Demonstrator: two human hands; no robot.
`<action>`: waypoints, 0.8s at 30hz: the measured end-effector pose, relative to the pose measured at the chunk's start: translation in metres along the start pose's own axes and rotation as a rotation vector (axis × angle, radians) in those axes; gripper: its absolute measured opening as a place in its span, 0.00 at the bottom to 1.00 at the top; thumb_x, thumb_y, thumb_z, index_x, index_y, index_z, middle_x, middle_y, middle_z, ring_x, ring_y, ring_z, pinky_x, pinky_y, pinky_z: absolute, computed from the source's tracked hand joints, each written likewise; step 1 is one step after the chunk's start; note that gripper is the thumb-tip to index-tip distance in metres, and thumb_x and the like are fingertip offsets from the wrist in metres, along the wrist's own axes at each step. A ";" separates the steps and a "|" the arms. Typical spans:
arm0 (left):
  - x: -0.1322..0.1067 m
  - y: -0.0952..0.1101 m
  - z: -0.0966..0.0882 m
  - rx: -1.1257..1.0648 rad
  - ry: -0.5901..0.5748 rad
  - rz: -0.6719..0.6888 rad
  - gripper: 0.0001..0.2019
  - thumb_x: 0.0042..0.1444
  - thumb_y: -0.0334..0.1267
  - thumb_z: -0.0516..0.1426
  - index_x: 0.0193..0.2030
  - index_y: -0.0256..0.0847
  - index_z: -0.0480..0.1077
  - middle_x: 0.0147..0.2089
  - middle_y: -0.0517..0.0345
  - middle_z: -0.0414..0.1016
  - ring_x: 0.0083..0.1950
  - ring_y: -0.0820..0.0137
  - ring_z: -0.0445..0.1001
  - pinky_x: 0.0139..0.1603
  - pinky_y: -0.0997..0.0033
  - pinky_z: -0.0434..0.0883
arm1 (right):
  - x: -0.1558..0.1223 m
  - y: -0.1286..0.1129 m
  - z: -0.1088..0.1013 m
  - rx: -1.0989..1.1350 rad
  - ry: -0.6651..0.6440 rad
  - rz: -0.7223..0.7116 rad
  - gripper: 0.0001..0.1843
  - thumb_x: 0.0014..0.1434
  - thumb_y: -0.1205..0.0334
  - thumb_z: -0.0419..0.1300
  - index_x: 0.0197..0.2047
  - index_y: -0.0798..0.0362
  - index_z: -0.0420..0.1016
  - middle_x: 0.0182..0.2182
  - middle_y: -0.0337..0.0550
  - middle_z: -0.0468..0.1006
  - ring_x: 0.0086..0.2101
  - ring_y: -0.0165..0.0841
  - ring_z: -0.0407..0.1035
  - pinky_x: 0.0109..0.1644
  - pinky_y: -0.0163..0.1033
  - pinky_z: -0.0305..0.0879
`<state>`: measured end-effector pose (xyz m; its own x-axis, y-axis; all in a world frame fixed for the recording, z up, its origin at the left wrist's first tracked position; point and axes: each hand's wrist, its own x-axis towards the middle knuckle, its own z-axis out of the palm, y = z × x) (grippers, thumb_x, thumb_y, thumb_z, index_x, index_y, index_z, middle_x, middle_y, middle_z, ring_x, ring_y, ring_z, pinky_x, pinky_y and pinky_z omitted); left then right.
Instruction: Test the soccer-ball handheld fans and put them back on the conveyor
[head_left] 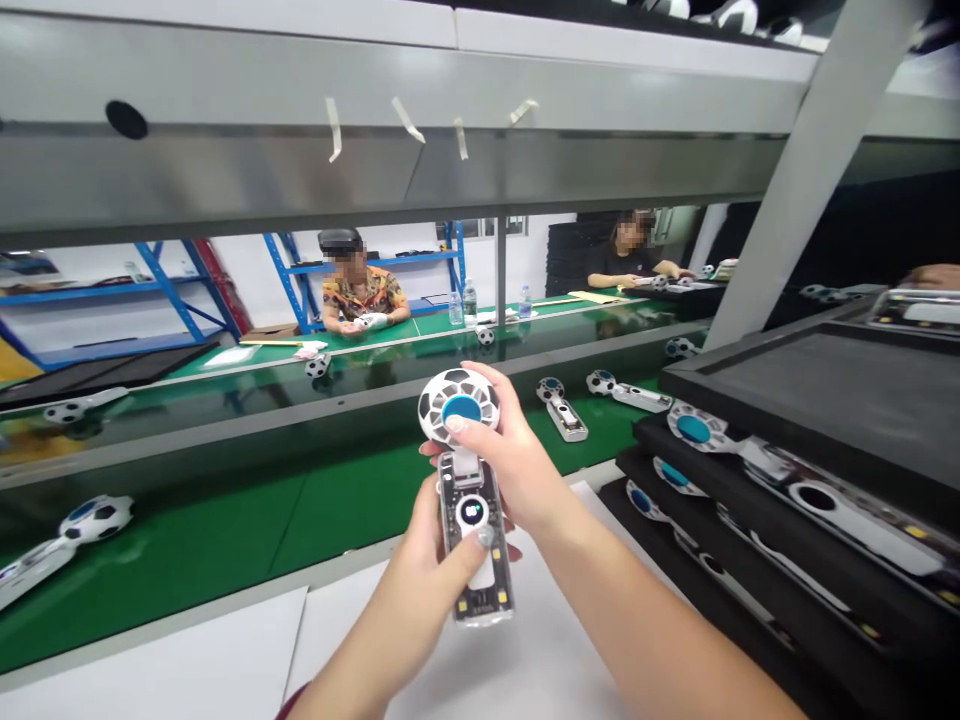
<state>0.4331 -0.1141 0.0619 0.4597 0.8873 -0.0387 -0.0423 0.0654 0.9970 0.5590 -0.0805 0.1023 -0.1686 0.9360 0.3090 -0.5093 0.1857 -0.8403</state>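
Centre of frame, both hands in use above a white paper sheet (480, 670). Left hand (427, 580) closed around the clear handle (474, 540) of a football-patterned handheld fan, thumb lying across the handle's face. Right hand (506, 465) holding the round black-and-white fan head (459, 405), fingertips (454, 424) on its blue hub and rim. Head sits at the handle's top end; whether the two are joined, cannot tell. Right of frame: stacked black trays (847, 400) holding more fan parts. Green conveyor belt (187, 530) runs across the lower left and middle, carrying similar fans, one at left (75, 535), two just past the hands (562, 408) (628, 392). Steel shelf beam (225, 170) spans the upper frame, strips of tape hanging from it. Beyond it, two seated co-workers at a green bench: one at upper middle (360, 290) holding a white item, one at upper right (634, 255) with hands on the bench. Water bottles (469, 303) stand near the first. Blue racking (180, 290) behind, upper left.
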 end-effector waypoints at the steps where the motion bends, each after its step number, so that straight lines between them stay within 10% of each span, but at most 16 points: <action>1: 0.001 -0.001 -0.002 -0.057 -0.033 0.000 0.26 0.56 0.50 0.55 0.56 0.48 0.49 0.48 0.51 0.68 0.45 0.58 0.73 0.44 0.57 0.72 | 0.000 0.001 0.000 0.004 -0.005 -0.005 0.34 0.49 0.59 0.66 0.56 0.41 0.53 0.38 0.38 0.73 0.33 0.32 0.74 0.35 0.37 0.73; 24: -0.005 0.007 0.004 -0.168 -0.054 -0.053 0.28 0.53 0.50 0.58 0.57 0.53 0.51 0.56 0.53 0.61 0.54 0.56 0.66 0.52 0.54 0.68 | -0.001 -0.002 0.001 0.054 -0.054 -0.031 0.33 0.48 0.62 0.66 0.55 0.41 0.55 0.36 0.35 0.73 0.31 0.29 0.73 0.40 0.37 0.73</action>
<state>0.4341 -0.1199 0.0698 0.5118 0.8551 -0.0832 -0.1624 0.1914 0.9680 0.5591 -0.0824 0.1038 -0.1963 0.9124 0.3592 -0.5597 0.1966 -0.8051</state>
